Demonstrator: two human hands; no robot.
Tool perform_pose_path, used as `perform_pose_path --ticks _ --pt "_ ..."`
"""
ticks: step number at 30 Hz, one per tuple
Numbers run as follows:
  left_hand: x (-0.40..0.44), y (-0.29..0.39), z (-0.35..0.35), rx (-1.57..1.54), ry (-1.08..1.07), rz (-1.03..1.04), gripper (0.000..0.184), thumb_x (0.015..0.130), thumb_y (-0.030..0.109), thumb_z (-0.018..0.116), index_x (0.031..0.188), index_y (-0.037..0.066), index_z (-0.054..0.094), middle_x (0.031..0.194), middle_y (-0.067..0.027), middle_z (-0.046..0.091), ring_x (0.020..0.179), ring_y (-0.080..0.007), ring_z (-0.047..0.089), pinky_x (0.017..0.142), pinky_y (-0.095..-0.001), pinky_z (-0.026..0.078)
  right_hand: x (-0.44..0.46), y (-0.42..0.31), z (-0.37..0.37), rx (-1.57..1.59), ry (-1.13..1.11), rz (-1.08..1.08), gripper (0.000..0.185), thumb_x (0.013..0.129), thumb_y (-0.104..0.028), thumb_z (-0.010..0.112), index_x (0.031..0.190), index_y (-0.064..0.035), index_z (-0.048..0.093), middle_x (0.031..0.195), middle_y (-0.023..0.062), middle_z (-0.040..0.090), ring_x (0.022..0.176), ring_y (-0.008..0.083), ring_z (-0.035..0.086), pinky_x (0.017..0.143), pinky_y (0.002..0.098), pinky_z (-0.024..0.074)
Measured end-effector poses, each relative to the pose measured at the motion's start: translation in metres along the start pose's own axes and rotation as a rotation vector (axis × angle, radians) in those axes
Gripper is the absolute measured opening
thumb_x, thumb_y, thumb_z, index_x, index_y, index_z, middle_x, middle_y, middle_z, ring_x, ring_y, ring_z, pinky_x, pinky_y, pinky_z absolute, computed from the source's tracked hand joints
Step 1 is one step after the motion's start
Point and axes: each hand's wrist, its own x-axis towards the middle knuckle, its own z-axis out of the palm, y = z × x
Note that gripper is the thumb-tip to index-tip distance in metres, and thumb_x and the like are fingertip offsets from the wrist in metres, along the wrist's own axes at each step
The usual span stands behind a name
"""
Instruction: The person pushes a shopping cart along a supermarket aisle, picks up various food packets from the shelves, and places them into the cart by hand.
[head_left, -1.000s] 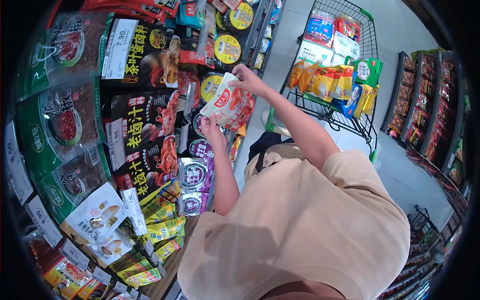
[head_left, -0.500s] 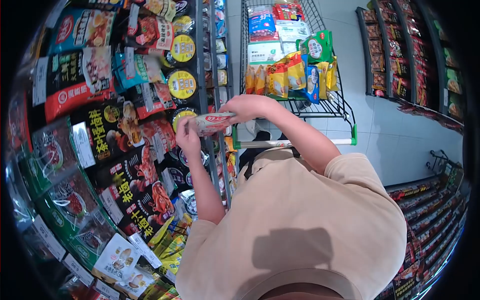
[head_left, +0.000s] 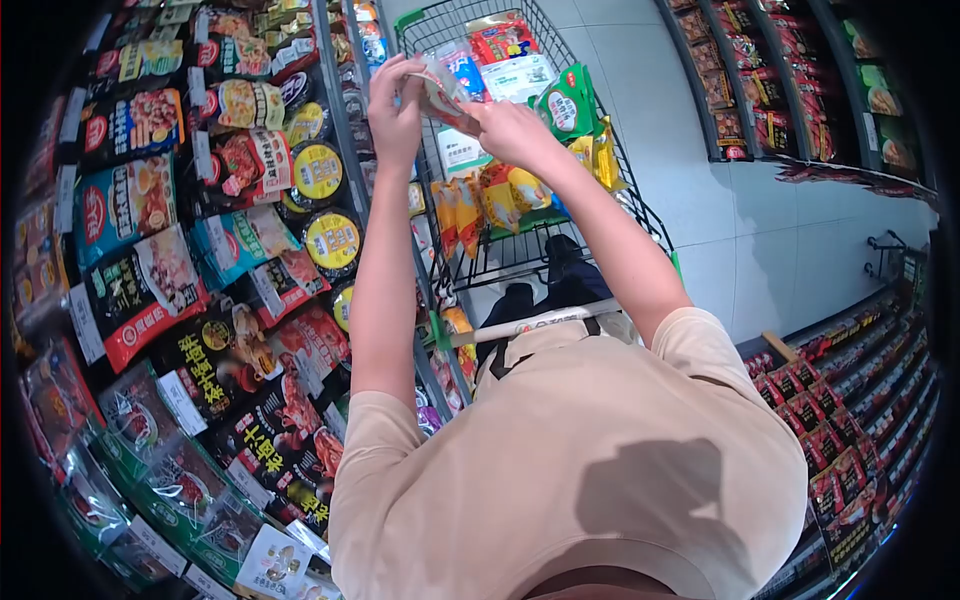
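Note:
A red and white food packet is held tilted between both hands above the shopping cart. My left hand grips its left end from above, and my right hand pinches its lower right edge. Beneath and around the hands, the cart holds a green packet, yellow packets, white packages and a red package. The cart's pale handle lies close to my waist.
Shelves to the left hold hanging packets, such as a teal one, and yellow-lidded tubs. More shelves with red packets stand at the upper right. Racks fill the lower right. Tiled floor runs between.
Both hands have carried the packet away from the left shelf and over the cart, still holding it. The view has turned, bringing the cart closer to the middle.

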Motion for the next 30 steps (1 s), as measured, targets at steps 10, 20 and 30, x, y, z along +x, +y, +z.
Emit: perform_pose_path --ticks 10,20,30 --pt "-0.012 -0.08 0.143 -0.537 -0.179 -0.656 0.072 0.104 0.032 0.052 0.158 0.012 0.009 0.156 -0.0165 0.036 0.138 -0.0245 0.042 0.107 -0.0346 0.04 0.055 0.133 0.028 0.11 -0.023 0.284 0.027 0.092 -0.025 0.056 0.104 -0.0049 0.068 0.099 0.0251 0.07 0.098 0.0434 0.066 0.085 0.0523 0.0526" --pt "-0.103 -0.129 0.209 -0.482 -0.461 -0.944 0.093 0.096 0.039 0.066 0.159 0.01 0.004 0.159 -0.0226 0.024 0.14 -0.0299 0.039 0.112 -0.0415 0.037 0.014 0.219 0.096 0.277 -0.112 0.586 0.029 0.09 -0.023 0.059 0.107 -0.0014 0.069 0.1 0.0303 0.068 0.099 0.0438 0.066 0.088 0.0518 0.0519" --pt "-0.091 -0.141 0.243 -0.102 -0.566 -0.677 0.095 0.094 0.044 0.066 0.156 -0.005 0.013 0.15 -0.0266 0.041 0.14 -0.0293 0.04 0.113 -0.036 0.035 0.015 0.22 0.052 0.46 -0.173 0.705 0.029 0.092 -0.012 0.053 0.11 0.0065 0.067 0.101 0.0237 0.071 0.077 0.036 0.073 0.053 0.0395 0.0615"
